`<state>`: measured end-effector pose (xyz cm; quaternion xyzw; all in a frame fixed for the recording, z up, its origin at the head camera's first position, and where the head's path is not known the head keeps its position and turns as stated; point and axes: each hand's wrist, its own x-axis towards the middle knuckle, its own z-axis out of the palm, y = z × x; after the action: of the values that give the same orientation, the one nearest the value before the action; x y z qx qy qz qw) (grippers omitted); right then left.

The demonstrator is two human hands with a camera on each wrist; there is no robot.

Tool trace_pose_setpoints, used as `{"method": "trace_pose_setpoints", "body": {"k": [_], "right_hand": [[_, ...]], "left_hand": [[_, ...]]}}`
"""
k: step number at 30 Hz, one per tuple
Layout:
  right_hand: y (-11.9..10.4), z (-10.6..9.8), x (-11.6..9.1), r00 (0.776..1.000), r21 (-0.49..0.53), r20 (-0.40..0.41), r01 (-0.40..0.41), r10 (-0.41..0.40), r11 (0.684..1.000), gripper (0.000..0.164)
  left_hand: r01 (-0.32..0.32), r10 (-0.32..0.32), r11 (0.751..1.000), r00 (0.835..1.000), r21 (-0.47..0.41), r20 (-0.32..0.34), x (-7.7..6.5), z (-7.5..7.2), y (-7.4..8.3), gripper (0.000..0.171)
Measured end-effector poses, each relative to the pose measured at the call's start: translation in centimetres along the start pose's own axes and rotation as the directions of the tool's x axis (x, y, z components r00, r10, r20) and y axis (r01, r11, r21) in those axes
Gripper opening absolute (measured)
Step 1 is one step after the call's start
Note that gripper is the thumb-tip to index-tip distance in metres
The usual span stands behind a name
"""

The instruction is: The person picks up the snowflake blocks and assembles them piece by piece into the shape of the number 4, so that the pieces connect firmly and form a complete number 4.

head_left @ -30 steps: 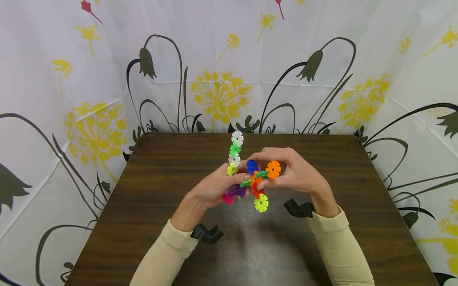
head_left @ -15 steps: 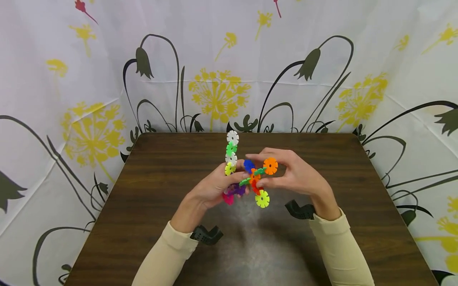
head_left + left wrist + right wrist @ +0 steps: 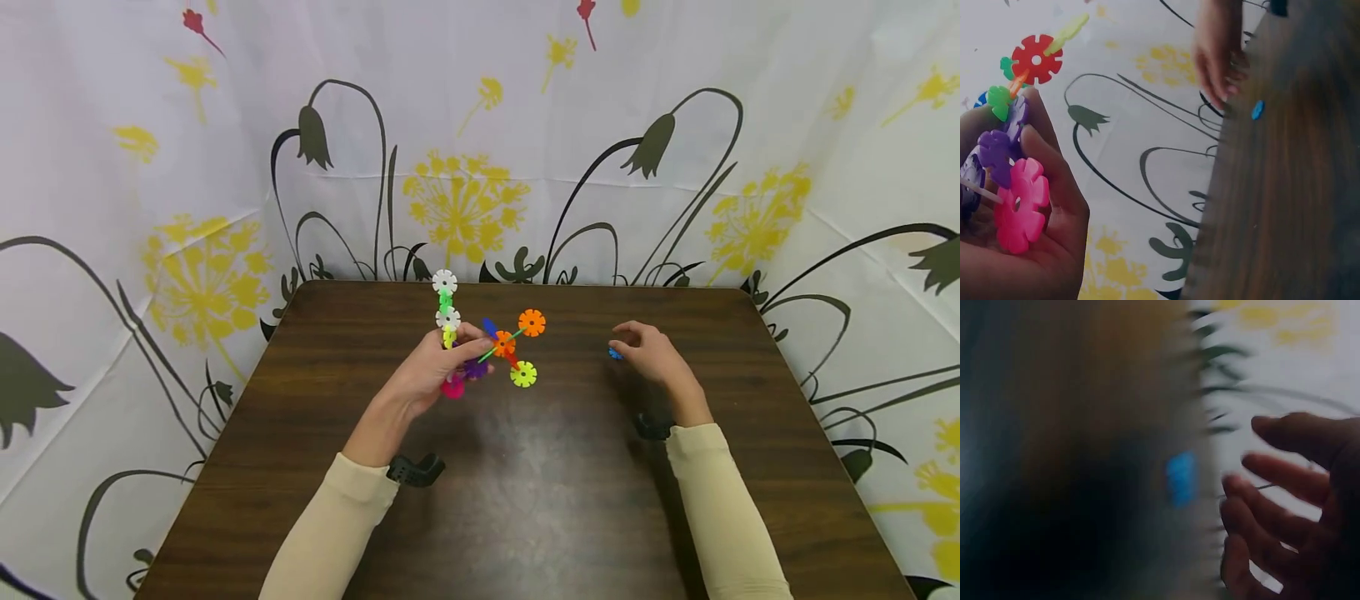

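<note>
My left hand (image 3: 435, 371) grips a linked build of notched plastic flower discs, its thumb on top. From it a column of white, green and yellow discs (image 3: 447, 317) rises at the left. Orange, red, green and yellow discs (image 3: 504, 342) branch out to the right. In the left wrist view, purple pieces and a pink disc (image 3: 1021, 206) sit against the palm; part of the build is hidden by the fingers. A loose blue disc (image 3: 615, 353) lies on the table, with my right hand (image 3: 651, 354) just over it. Loosely bent and apart, the right fingers (image 3: 1285, 472) hold nothing.
The dark wood table (image 3: 555, 483) runs under both arms. A white cloth with printed flowers (image 3: 480, 125) hangs behind its far edge and along the sides. Black wrist mounts (image 3: 416, 471) stick out from the cuffs.
My right hand has let go of the build and moved right to the blue disc. The left hand has carried the build slightly left and turned it.
</note>
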<state>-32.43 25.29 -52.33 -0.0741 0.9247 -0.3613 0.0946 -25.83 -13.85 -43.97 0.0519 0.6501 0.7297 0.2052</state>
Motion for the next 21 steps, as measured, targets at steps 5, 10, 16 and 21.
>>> {"method": "trace_pose_setpoints", "body": {"k": [5, 10, 16, 21], "right_hand": [[2.7, 1.7, 0.9, 0.988, -0.152, -0.008, -0.157, 0.157, 0.976, 0.06], [2.5, 2.2, 1.3, 0.982, -0.194, -0.041, -0.188, 0.183, 0.963, 0.049], [2.7, 2.0, 1.8, 0.983, -0.023, 0.001, -0.184, 0.184, 0.983, 0.036], [3.3, 1.7, 1.6, 0.993, 0.113, 0.002, -0.113, 0.114, 0.987, 0.028]], "left_hand": [[0.044, -0.042, 0.998, 0.998, 0.036, -0.042, 0.2, -0.4, -0.6, 0.008], [0.061, -0.054, 0.995, 0.996, 0.083, -0.077, 0.3, -0.7, -0.3, 0.012], [0.052, -0.04, 0.984, 0.997, 0.172, -0.069, 0.7, -1.1, 0.4, 0.024], [0.048, -0.039, 0.978, 0.998, 0.202, -0.049, 0.8, -0.9, 0.9, 0.026]]}}
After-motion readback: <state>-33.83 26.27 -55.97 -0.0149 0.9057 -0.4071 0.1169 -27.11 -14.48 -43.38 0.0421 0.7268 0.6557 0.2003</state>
